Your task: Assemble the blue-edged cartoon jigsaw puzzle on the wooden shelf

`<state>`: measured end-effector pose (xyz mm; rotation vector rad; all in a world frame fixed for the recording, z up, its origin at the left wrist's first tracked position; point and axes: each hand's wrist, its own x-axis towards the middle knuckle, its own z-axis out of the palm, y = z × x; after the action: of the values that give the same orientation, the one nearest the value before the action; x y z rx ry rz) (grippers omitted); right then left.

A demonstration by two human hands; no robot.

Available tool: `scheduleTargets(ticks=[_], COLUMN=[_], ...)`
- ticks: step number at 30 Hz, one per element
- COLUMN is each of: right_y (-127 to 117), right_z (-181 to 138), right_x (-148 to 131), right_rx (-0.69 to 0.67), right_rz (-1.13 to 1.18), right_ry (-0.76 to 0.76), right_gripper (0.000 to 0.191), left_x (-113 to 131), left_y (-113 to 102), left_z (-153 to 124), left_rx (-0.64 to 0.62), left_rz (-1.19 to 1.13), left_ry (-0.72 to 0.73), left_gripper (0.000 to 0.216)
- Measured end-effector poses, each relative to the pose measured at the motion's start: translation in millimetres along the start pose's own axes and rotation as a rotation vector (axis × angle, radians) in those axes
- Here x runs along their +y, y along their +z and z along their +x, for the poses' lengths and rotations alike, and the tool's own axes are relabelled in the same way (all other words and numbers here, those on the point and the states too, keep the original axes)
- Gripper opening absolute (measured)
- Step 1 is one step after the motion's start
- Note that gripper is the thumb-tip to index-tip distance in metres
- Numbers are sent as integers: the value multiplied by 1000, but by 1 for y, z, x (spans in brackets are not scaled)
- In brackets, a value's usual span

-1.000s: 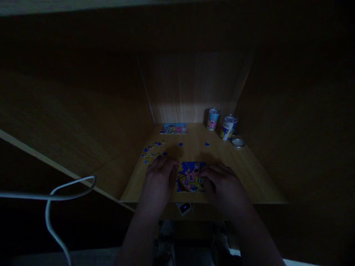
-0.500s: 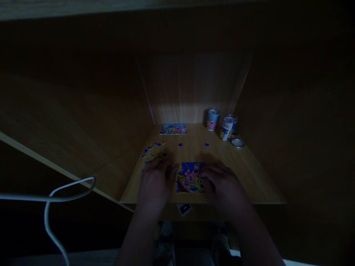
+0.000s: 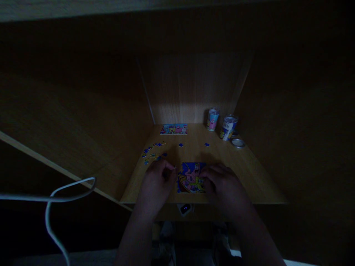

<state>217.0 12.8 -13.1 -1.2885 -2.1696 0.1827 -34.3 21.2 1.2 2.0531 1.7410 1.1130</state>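
Note:
A partly joined jigsaw puzzle [image 3: 191, 178], showing a pink starfish and a yellow cartoon figure on blue, lies near the shelf's front edge. Just left of it, my left hand [image 3: 159, 181] is closed in a pinch, with a pale sliver of a puzzle piece [image 3: 174, 167] at its fingertips, mostly hidden. My right hand [image 3: 220, 181] has its fingers bent onto the puzzle's right edge, gripping it and covering part of that side. Several loose pieces [image 3: 153, 155] are scattered beyond my left hand. Two single blue pieces, one left [image 3: 181, 145] and one right [image 3: 206, 145], lie farther back.
A finished-looking picture puzzle [image 3: 173, 129] lies at the back left. Two printed cans [image 3: 212, 120] [image 3: 228, 128] stand at the back right, beside a round metal lid [image 3: 237, 143]. Wooden walls enclose the shelf [image 3: 249, 184]. A white cable [image 3: 48, 218] hangs at left.
My left hand has drawn slightly left and its fingertips have closed into a pinch, with a pale edge now showing there. My right hand stays on the puzzle.

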Motion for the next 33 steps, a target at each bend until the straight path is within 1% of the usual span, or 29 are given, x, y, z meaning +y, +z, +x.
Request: scheduleTargets(ticks=[3, 8, 10, 15, 19, 24, 33], right_y=[1, -1, -2, -2, 0, 0, 0], right_z=[0, 0, 0, 0, 0, 0, 0], right_x=[1, -1, -2, -2, 0, 1, 0], right_rx=[4, 4, 3, 11, 11, 8, 2], right_rz=[16, 24, 19, 0, 5, 12, 26], right_ry=[-5, 8, 13, 9, -6, 2, 2], right_gripper=[25, 27, 27, 27, 27, 26, 26], left_x=[1, -2, -3, -3, -2, -2, -4], left_y=[-1, 1, 2, 0, -3, -1, 5], left_z=[1, 0, 0, 0, 2, 2, 2], left_rx=[16, -30, -44, -49, -61, -97, -125], left_rz=[-24, -131, -135, -31, -46, -92, -37], left_ry=[53, 100, 110, 68, 53, 58, 91], left_gripper=[14, 27, 29, 23, 9, 21, 20])
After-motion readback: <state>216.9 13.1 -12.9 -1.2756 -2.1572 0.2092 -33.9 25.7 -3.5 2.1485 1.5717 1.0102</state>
